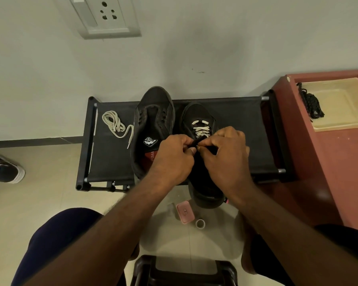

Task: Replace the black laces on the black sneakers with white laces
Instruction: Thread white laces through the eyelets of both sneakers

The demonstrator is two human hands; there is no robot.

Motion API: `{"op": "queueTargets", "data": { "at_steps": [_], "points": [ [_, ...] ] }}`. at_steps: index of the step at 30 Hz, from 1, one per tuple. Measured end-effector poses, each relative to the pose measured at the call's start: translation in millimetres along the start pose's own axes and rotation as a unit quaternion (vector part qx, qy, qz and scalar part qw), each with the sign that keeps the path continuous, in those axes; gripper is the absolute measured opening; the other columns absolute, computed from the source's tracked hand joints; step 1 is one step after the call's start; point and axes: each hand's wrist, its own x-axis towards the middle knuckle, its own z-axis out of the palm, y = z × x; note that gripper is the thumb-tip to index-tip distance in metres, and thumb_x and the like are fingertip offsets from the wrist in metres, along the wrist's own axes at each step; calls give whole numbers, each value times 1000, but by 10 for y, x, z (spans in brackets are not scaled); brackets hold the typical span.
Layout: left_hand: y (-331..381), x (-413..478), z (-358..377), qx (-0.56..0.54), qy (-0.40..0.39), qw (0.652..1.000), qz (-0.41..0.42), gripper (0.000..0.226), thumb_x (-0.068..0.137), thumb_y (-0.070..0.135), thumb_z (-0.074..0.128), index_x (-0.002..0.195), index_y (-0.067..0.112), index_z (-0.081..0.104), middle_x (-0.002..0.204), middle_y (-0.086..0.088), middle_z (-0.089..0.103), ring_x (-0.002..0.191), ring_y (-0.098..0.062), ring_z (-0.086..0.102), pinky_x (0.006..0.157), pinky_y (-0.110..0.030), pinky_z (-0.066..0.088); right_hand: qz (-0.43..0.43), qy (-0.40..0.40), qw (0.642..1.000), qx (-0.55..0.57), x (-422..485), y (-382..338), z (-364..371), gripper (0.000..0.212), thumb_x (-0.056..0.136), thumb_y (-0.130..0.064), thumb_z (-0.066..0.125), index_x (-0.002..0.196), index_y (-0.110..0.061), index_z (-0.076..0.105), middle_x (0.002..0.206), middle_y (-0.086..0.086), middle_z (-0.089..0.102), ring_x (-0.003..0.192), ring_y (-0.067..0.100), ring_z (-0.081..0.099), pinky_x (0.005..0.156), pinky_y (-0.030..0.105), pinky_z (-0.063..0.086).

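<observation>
Pale, plain wall (194,38) across the far side, evenly lit, with a soft shadow above the bench's far edge. White socket plate (104,16) high up towards the left. Dark skirting strip (35,140) along the wall's foot, ending at the bench's left end. Glossy cream floor tiles (50,193) below. Black fabric bench (242,129) on metal tubes, close against the wall. Reddish-brown cabinet (329,172) just beside the bench's right end. Dark stool frame (184,271) nearest the camera.

Black rack (240,124): unlaced sneaker (153,112), half-laced sneaker (196,112), loose white lace (114,124)
</observation>
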Motion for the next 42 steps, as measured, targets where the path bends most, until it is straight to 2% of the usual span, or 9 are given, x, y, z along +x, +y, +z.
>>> {"op": "queueTargets", "data": {
  "at_steps": [6,10,12,14,18,22,27,34,42],
  "points": [
    [-18,20,-54,9,-13,1000,-13,22,100,13,49,99,18,70,93,-2,70,90,-17,68,83,-45,58,7,-36,993,116,73,47,10,11,86,-17,76,93,-25,79,114,-13,55,123,16,48,103,46,44],
    [20,9,-36,83,28,996,27,16,98,7,53,99,12,68,92,-3,68,83,-15,65,77,-29,55,-8,-98,991,88,67,65,-51,22,92,-6,66,109,-17,76,134,-6,55,131,9,41,105,19,33],
    [40,-3,-24,95,34,994,34,14,97,7,54,99,12,67,90,-3,67,83,-16,64,76,-29,53,-26,-96,992,76,61,66,-84,23,91,-2,65,109,-13,76,130,-1,59,116,1,46,92,-1,28],
    [44,-4,-14,98,33,994,34,14,97,7,54,102,11,66,91,-3,66,85,-16,63,77,-29,53,-31,-73,995,69,71,78,-97,21,91,-1,65,106,-12,77,122,1,63,102,-1,47,81,-7,28],
    [57,-11,-3,96,25,994,46,24,98,6,52,117,13,66,102,-4,69,93,-17,65,86,-29,53,-37,-49,997,35,61,83,-38,20,93,-9,65,107,-18,77,118,0,65,108,12,57,92,21,44],
    [37,0,12,102,27,993,52,21,99,9,53,110,11,70,98,-6,70,89,-18,66,85,-34,55,-18,-16,998,57,32,68,14,19,92,-9,65,103,-20,77,114,-3,68,106,16,61,92,41,53],
    [12,12,36,104,54,992,55,14,99,13,54,93,14,67,81,2,64,71,-8,59,66,-17,46,-17,-25,998,47,29,57,-10,17,93,-13,64,103,-21,75,115,-4,66,106,15,60,91,42,53],
    [50,5,17,89,74,992,52,12,98,12,51,93,12,63,81,2,62,69,-8,57,59,-15,42,-32,-92,994,39,91,49,-113,18,88,-17,71,105,-21,76,115,-2,66,106,15,61,91,39,53],
    [77,32,-101,48,92,994,34,15,99,15,47,92,11,60,82,-6,66,75,-21,69,72,-45,59,-13,-125,987,96,88,9,-169,10,84,-14,69,89,-22,74,95,-12,56,94,5,54,81,29,49]
  ]
}}
